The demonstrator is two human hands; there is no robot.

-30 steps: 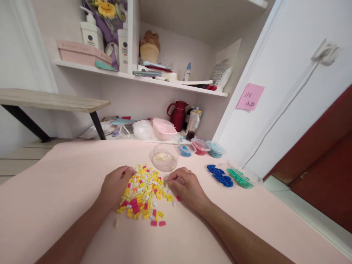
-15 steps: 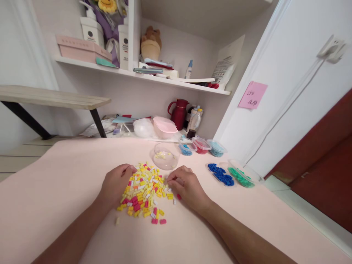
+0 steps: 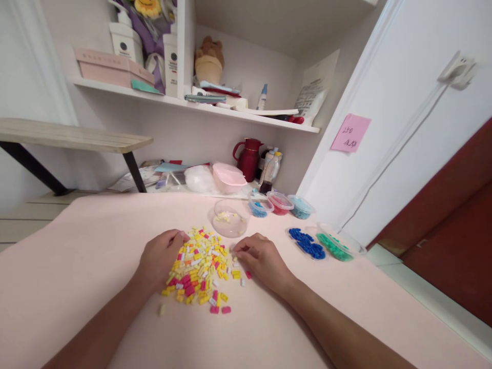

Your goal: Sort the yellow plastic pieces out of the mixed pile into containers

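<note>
Pale pink covered the tabletop (image 3: 230, 341), where I counted two bare hands and one brick heap (image 3: 200, 261) between them. Nearest the camera lay one cream brick (image 3: 162, 309), set apart, plus two pink-red bricks (image 3: 226, 309) near each other. Heap was mixed yellow, cream, white, orange, pink-red; too many to count. Left hand (image 3: 159, 256) rested at its left edge, fingers curled together; I couldn't tell whether they gripped anything. Right hand (image 3: 263, 259) was at its right edge, thumb and forefinger nearly meeting; couldn't tell if a brick was pinched there. I logged six clear containers: one round dish (image 3: 234, 230) just behind the heap, a few pale yellow pieces inside; off right, one shallow tray (image 3: 323, 257) of dark blue and one green-filled tub (image 3: 353, 247); farther, three tubs in a row, blue (image 3: 269, 208), red (image 3: 289, 206), light blue (image 3: 305, 204). Beyond stood one pink box (image 3: 230, 175) and one red jug (image 3: 249, 160).
</note>
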